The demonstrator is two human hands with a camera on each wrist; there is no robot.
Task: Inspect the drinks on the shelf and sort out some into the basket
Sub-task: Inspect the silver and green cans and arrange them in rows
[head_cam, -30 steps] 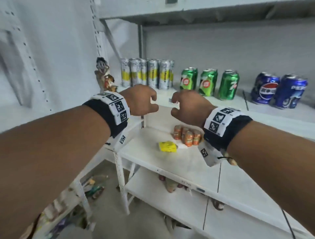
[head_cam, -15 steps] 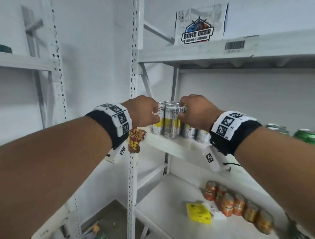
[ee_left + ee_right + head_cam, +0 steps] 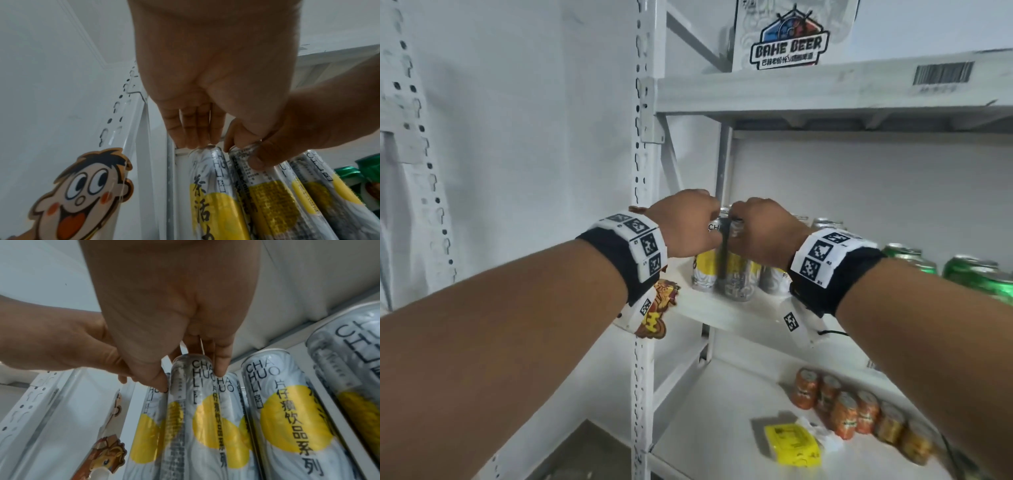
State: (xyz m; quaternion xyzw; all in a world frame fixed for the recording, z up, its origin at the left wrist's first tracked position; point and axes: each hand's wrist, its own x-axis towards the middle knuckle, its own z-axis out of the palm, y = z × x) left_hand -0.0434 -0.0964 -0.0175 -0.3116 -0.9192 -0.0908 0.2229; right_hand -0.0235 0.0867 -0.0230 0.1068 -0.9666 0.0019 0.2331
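Several tall silver-and-yellow cans point(image 3: 736, 274) stand at the left end of the middle shelf point(image 3: 726, 318). My left hand point(image 3: 709, 233) reaches down on the leftmost can point(image 3: 207, 186), with its fingers point(image 3: 191, 129) behind the rim and the thumb beside it. My right hand point(image 3: 736, 229) pinches the top of the front can point(image 3: 185, 394) between thumb point(image 3: 160, 381) and fingers point(image 3: 220, 366). The two hands almost touch. No basket is in view.
Green cans point(image 3: 976, 274) stand further right on the same shelf. Orange cans point(image 3: 859, 411) and a yellow packet point(image 3: 791, 442) lie on the lower shelf. A beer carton point(image 3: 787, 37) sits on the top shelf. A cartoon sticker point(image 3: 657, 311) hangs on the slotted post point(image 3: 643, 171).
Both hands have moved from free air onto the tops of the silver-and-yellow cans and drawn close together. The head view has swung up and left towards these cans.
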